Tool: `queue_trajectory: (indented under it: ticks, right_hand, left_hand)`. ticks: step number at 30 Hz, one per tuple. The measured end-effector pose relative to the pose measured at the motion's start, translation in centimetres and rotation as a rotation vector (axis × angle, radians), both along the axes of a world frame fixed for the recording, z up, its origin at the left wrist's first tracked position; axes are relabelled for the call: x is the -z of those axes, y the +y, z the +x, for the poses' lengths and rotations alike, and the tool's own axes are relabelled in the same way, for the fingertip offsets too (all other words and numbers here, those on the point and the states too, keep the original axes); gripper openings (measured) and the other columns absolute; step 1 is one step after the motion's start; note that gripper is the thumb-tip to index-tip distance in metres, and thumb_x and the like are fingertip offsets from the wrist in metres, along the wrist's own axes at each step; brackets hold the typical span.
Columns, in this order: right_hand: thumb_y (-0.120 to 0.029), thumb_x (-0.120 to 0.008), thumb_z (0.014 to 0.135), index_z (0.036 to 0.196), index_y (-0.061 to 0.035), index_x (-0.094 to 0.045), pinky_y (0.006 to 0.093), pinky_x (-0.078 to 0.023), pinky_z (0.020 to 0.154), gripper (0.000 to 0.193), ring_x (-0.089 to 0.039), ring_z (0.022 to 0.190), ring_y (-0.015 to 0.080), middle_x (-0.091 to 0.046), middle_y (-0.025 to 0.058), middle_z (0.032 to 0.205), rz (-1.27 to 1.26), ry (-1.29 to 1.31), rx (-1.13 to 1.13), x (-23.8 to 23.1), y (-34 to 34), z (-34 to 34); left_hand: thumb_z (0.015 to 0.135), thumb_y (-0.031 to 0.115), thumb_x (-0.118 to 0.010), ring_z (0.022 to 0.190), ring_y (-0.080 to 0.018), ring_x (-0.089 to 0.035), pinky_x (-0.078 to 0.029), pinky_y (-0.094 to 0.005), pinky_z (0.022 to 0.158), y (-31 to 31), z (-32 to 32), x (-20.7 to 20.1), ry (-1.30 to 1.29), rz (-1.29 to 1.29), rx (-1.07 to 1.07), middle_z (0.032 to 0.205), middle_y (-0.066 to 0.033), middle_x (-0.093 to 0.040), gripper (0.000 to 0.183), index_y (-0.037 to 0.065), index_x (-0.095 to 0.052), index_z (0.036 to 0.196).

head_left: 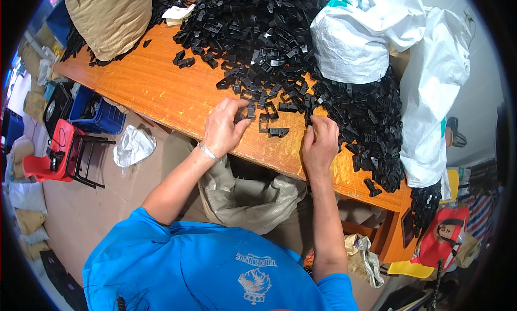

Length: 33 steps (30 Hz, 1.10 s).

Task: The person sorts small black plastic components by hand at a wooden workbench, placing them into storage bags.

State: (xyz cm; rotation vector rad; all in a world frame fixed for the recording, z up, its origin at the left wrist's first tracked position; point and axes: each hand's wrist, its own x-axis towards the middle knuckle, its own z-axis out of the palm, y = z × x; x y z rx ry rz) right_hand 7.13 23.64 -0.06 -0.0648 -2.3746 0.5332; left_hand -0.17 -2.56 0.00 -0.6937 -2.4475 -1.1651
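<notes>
A big heap of small black plastic parts [253,25] covers the far side of the wooden table, with loose pieces spilling toward me. My left hand [223,127] rests at the near edge of the spill. Its thumb and fingers are spread apart beside a black part [251,110]. Across from it, my right hand [321,144] is closed, its fingertips pinched on a slim black plastic part [308,117], partly hidden by the fingers. Between the hands lie a rectangular black frame [263,123] and a wedge-ended black piece [278,132].
White woven sacks [350,47] stand on the heap and hang over the table's right edge. A brown sack [110,20] sits at the far left. An open greyish sack [250,203] hangs below the table edge at my lap. A red chair [62,155] and blue crate [99,117] stand left.
</notes>
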Motion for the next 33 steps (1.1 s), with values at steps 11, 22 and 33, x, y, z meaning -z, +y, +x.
queue_trajectory:
  ticks: [11, 22, 33]
  right_hand:
    - [-0.011, -0.081, 0.098, 0.131, 0.0056, -0.067, 0.0261, -0.052, 0.062, 0.040, -0.063, 0.070, 0.0062, -0.070, 0.0060, 0.100, -0.956, -0.491, -0.388, -3.1, -5.4, 1.8]
    - [-0.011, -0.079, 0.101, 0.127, 0.0003, -0.067, 0.0219, -0.049, 0.058, 0.030, -0.062, 0.067, 0.0052, -0.070, 0.0019, 0.092, -1.371, -0.573, -0.399, -1.9, -3.7, 9.2]
    - [-0.006, -0.086, 0.085, 0.108, -0.0062, -0.073, 0.0438, -0.051, 0.089, 0.027, -0.069, 0.104, 0.0285, -0.072, 0.0088, 0.103, -0.121, -0.011, -0.034, -0.4, -1.7, 5.8]
  left_hand:
    - [0.082, 0.002, -0.087, 0.090, -0.0329, -0.075, -0.061, -0.0389, 0.074, 1.7, 4.1, -2.5, 0.033, 0.110, 0.376, 0.113, -0.0138, -0.072, 0.049, 0.008, -0.068, 0.128]
    - [0.082, -0.005, -0.087, 0.097, -0.0271, -0.075, -0.062, -0.0372, 0.082, 1.6, 6.1, -2.4, -0.245, 0.103, 0.616, 0.108, -0.0118, -0.076, 0.027, 0.000, -0.077, 0.106]
    - [0.083, 0.012, -0.087, 0.096, -0.0388, -0.065, -0.054, -0.0467, 0.085, 3.2, 6.1, -0.3, 0.055, -0.078, 0.213, 0.100, -0.0166, -0.067, 0.032, 0.002, -0.070, 0.109]
